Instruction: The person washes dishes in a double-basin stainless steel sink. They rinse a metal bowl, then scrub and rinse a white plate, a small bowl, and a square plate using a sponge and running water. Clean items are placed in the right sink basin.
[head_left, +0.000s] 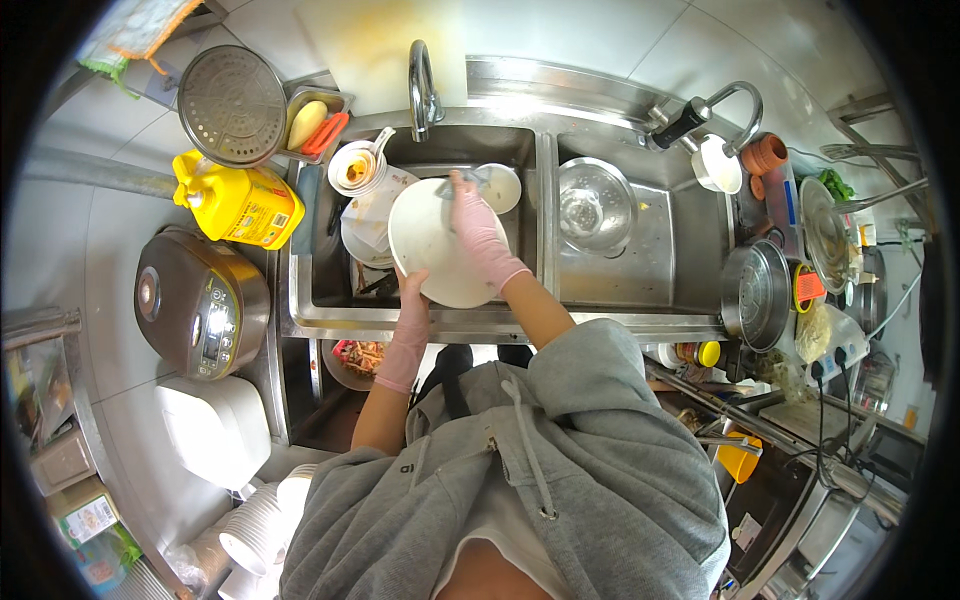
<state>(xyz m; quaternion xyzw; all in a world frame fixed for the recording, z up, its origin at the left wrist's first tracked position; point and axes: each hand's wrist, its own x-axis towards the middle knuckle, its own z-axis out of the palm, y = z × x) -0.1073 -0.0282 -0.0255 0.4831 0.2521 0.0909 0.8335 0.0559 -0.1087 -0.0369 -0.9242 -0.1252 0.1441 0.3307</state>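
My left hand (414, 296), in a pink glove, grips the near rim of a large white dish (421, 240) with the thumb on top. The dish is tilted over the left sink basin (517, 277). My right hand (476, 225), gloved too, lies flat along the dish, with a grey cloth (474, 180) under its fingertips at the far rim. Just beyond the dish is a white bowl (502, 189). To its left stand stacked small bowls (349, 161) with a white spoon (384, 139), near soiled plates (367, 246) partly hidden by the dish.
A chrome faucet (421, 90) rises behind the left basin. In the right basin (652, 262) sits a metal bowl (596, 202). A yellow jug (244, 199) and a rice cooker (202, 300) stand at left. Metal pans (754, 296) crowd the right, near plugged-in cords (821, 405).
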